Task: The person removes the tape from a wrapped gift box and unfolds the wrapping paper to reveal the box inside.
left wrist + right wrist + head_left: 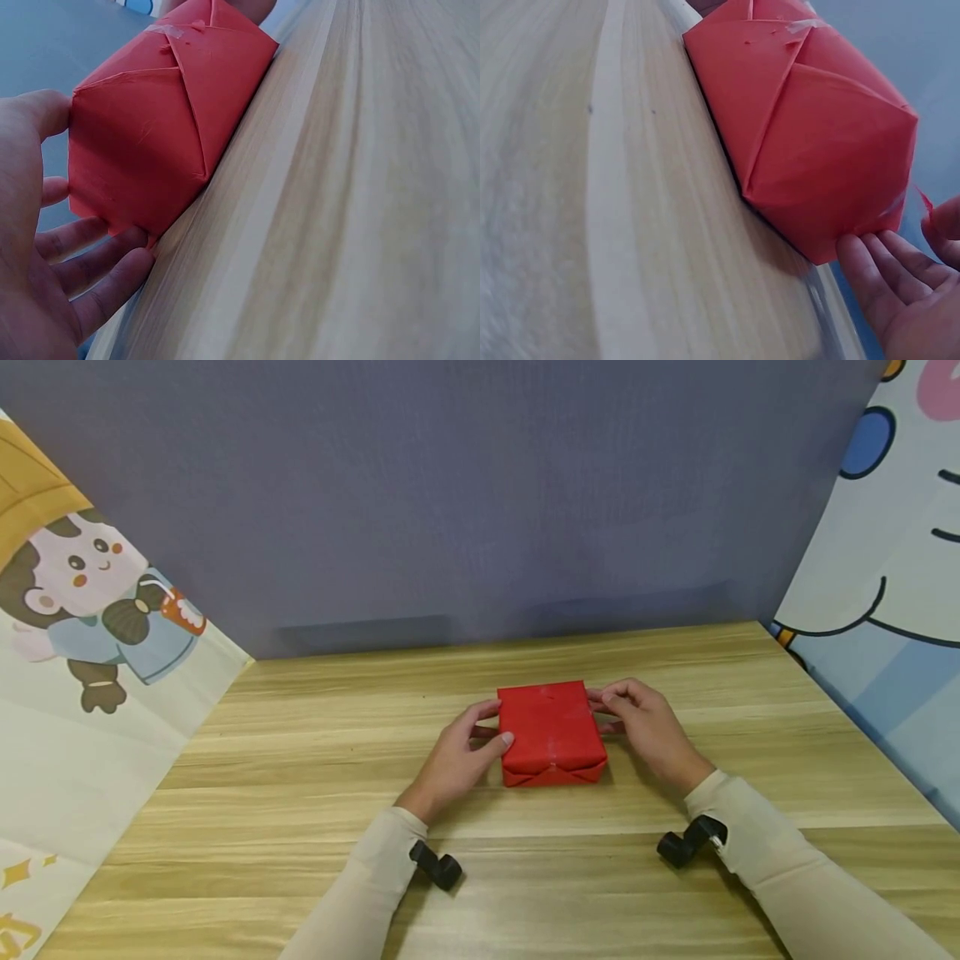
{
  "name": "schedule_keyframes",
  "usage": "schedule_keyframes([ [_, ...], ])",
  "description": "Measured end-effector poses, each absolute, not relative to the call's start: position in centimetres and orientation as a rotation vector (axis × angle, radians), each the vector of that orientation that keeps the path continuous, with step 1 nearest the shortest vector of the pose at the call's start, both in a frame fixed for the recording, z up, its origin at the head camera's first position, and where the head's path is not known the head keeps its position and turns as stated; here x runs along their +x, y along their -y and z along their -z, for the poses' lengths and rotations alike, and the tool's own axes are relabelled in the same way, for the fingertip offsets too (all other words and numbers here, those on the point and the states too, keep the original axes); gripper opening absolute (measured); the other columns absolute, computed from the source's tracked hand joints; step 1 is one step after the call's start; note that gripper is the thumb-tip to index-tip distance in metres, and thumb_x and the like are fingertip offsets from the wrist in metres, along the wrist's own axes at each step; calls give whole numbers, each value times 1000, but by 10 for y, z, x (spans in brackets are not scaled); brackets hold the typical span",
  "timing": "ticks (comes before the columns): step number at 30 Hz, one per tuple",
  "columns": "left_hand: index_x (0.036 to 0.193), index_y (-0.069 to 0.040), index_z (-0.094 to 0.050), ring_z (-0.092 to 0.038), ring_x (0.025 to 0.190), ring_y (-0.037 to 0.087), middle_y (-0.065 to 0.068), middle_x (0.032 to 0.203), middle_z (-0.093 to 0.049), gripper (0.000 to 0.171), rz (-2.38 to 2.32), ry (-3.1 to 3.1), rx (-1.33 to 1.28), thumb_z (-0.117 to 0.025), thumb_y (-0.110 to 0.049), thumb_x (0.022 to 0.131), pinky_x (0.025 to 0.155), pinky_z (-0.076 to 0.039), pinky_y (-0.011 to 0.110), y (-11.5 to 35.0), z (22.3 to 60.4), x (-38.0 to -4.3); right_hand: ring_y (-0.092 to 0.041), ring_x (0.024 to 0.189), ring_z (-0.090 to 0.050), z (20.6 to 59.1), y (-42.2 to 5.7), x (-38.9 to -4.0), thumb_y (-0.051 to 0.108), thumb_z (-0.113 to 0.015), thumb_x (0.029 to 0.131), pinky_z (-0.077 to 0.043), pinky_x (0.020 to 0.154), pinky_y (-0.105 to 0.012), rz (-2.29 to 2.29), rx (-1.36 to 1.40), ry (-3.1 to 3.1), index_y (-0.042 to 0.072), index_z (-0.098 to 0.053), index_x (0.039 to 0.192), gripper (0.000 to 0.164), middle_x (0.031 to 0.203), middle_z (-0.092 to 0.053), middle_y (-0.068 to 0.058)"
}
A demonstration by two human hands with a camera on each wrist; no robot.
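A box wrapped in red paper [551, 727] rests on the wooden table, its folded end flap facing the person. My left hand [459, 758] holds the box's left side, with the thumb on the top edge and the fingers along the side. On the right, my right hand [651, 727] has several fingertips against the box's side. In the right wrist view, its thumb and a finger pinch a thin red strip [924, 198] that sticks out from the box's edge. Clear tape [166, 31] lies across the folded flap.
The wooden table [300, 827] extends around the box. A grey-blue panel [465, 502] stands behind it. Cartoon-printed sheets rise at the left [112, 710] and right [862, 560]. Each sleeve carries a black wrist camera mount [437, 866].
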State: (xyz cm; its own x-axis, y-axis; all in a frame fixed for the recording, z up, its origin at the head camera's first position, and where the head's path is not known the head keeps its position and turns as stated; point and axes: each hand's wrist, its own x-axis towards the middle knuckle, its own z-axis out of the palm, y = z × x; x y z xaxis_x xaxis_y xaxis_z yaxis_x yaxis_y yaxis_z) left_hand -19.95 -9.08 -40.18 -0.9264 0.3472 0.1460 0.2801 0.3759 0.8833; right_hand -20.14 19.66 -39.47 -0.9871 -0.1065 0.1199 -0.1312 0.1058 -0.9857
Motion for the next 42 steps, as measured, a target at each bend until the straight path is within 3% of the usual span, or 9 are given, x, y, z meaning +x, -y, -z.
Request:
schedule_keyframes([
  [14,146,-24,-50,-62,113,15,-7,137,-56,53,-1629,-2548,596,-68,-31,97,95,-51,34,90,404,-201,-8,104,-66,397,-198,-203,15,-44,108,-57,84,-31,-2166,234,2252,-14,-47,116,31,139,-52,-31],
  [35,146,-21,-50,-62,113,16,-5,138,-56,53,-1636,-2558,614,-68,-30,97,96,-51,35,90,405,-202,-13,108,-66,397,-200,-205,14,-45,107,-57,87,-33,-2281,181,2201,-11,-47,116,27,135,-56,-27],
  [42,145,-22,-50,-62,113,15,-7,138,-55,52,-1634,-2556,602,-68,-29,97,95,-52,33,90,404,-202,-15,105,-68,396,-201,-206,12,-44,107,-57,86,-35,-2342,129,2157,-9,-48,116,24,121,-67,-12],
])
